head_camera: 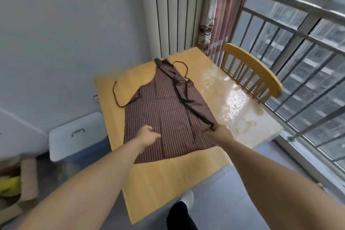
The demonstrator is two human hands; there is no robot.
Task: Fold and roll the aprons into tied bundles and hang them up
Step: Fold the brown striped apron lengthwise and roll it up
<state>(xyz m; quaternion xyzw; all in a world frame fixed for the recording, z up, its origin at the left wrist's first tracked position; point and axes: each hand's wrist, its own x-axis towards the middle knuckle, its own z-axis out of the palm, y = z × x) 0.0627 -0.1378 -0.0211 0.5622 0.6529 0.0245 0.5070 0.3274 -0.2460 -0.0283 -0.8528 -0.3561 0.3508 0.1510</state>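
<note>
A brown apron with thin white stripes lies flat on the yellow wooden table, its bib pointing away from me. Its right side is folded over toward the middle. Dark ties loop out at the left and near the bib. My left hand rests on the lower left part of the cloth, fingers loosely curled, pressing it down. My right hand pinches the folded right edge of the apron near its lower corner.
A yellow wooden chair stands at the table's far right side, by a metal window railing. A white lidded box sits on the floor to the left, with cardboard beside it. A radiator stands behind the table.
</note>
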